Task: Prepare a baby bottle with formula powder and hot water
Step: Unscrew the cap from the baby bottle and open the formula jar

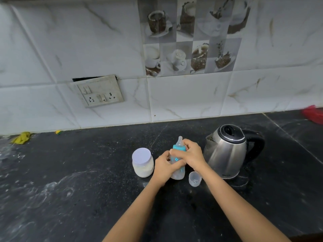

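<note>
A clear baby bottle [178, 173] with a teal collar and a nipple on top stands tilted on the black counter. My left hand [163, 166] grips its body from the left. My right hand [191, 155] is wrapped around the teal collar at the top. The bottle's clear cap [194, 179] lies open side up just to the right of the bottle. A lidded jar of white formula powder [143, 162] stands to the left. A steel electric kettle [227, 151] with a black handle and closed lid stands to the right.
The black stone counter [87, 189] has pale smears on its left side. A wall socket panel [100, 91] hangs loose on the tiled wall. A yellow cloth [21, 137] lies far left and a red object [313, 114] far right.
</note>
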The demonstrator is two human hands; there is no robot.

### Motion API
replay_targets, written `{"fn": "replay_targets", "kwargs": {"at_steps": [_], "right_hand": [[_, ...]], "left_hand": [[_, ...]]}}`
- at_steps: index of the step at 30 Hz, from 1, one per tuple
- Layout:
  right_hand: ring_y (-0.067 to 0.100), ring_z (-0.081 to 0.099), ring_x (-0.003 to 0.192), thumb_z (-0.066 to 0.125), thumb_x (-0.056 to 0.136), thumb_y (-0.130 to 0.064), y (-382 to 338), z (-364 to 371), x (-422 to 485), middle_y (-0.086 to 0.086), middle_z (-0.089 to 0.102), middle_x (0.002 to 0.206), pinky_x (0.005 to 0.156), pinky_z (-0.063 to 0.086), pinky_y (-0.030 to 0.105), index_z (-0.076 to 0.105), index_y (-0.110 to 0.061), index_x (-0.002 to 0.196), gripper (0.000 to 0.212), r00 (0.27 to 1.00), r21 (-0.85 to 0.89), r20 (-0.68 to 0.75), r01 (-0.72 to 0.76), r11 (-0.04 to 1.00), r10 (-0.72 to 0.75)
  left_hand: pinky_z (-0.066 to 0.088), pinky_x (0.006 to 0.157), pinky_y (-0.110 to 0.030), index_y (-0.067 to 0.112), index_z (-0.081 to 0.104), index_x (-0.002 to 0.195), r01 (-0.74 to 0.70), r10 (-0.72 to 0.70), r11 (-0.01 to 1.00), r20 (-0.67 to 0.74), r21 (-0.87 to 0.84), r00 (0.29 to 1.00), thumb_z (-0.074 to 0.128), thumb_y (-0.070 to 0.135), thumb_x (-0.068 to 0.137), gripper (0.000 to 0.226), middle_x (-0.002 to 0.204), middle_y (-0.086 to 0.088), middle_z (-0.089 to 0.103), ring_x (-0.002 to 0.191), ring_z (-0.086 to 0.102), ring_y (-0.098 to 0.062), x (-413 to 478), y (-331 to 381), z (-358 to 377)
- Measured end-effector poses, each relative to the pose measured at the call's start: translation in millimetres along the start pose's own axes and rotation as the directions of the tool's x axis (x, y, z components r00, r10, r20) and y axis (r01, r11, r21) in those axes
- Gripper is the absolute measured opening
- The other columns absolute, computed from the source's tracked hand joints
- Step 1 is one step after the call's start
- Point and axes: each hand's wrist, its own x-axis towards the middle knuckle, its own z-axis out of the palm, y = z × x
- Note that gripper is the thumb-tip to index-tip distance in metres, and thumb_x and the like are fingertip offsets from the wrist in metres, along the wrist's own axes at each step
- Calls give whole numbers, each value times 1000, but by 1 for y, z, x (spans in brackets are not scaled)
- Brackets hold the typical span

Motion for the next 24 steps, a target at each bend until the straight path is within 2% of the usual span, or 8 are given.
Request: {"fn": "replay_targets", "kwargs": {"at_steps": [3, 6, 8, 11, 15, 17, 21, 24], "right_hand": [[14, 60, 79, 80, 63, -31, -6, -15, -3, 2, 63, 82, 70, 52, 27, 66, -5, 96, 44, 946, 277, 310, 8, 961, -98], [12, 64, 93, 78, 67, -27, -11, -29, -3, 0, 69, 100, 80, 53, 26, 64, -9, 116, 54, 867, 381, 473, -38, 924, -160], [23, 62, 104, 75, 76, -13, -10, -33, 1, 11, 67, 116, 90, 51, 37, 54, -11, 133, 60, 869, 466, 462, -67, 882, -178], [31, 58, 108, 61, 84, -2, -9, -37, 2, 19, 65, 122, 94, 45, 43, 48, -13, 136, 55, 896, 520, 408, -71, 851, -175], [29, 62, 115, 69, 81, -14, -18, -31, -5, 13, 65, 127, 96, 49, 42, 47, -10, 135, 59, 868, 406, 460, -19, 914, -186], [28, 64, 113, 73, 79, -11, -22, -28, -5, 11, 66, 125, 93, 53, 40, 48, -9, 133, 59, 868, 338, 465, 7, 941, -174], [21, 62, 116, 83, 65, -18, -15, -31, -6, 12, 61, 130, 94, 52, 35, 50, -12, 132, 75, 910, 406, 401, -71, 911, -107], [23, 62, 112, 80, 66, -18, -4, -35, -9, 12, 62, 123, 93, 50, 34, 51, -12, 130, 71, 915, 489, 394, -126, 863, -89]], "left_hand": [[53, 92, -49, 9, 66, 108, 112, -9, 938, 302, -327, 953, 86, 39, 64, 57, 101, -14, 70, 96, 67, -27, -3, 7, -16], [55, 86, -48, 10, 68, 108, 208, 25, 880, 478, -427, 878, 89, 42, 58, 63, 102, -13, 69, 93, 68, -28, -5, 16, -27], [56, 86, -49, 8, 66, 111, 215, 22, 856, 449, -469, 893, 91, 41, 56, 69, 104, -13, 69, 96, 68, -28, -2, 18, -30], [50, 94, -53, 7, 61, 117, 175, 5, 888, 389, -426, 921, 91, 43, 55, 77, 108, -13, 69, 101, 66, -28, -1, 21, -32], [52, 92, -39, 8, 62, 116, 132, -22, 946, 349, -296, 937, 88, 49, 56, 78, 107, -11, 70, 103, 66, -26, -3, 28, -29], [51, 94, -36, 12, 63, 116, 121, -23, 963, 372, -241, 928, 86, 50, 58, 73, 109, -10, 70, 106, 64, -26, -4, 28, -26], [52, 89, -32, 14, 64, 113, 124, -33, 959, 333, -255, 942, 83, 37, 63, 58, 108, -9, 70, 103, 65, -24, -7, 23, -20], [52, 88, -29, 16, 64, 113, 115, -42, 961, 282, -250, 958, 79, 32, 65, 54, 108, -6, 71, 104, 65, -22, -8, 17, -20]]}}
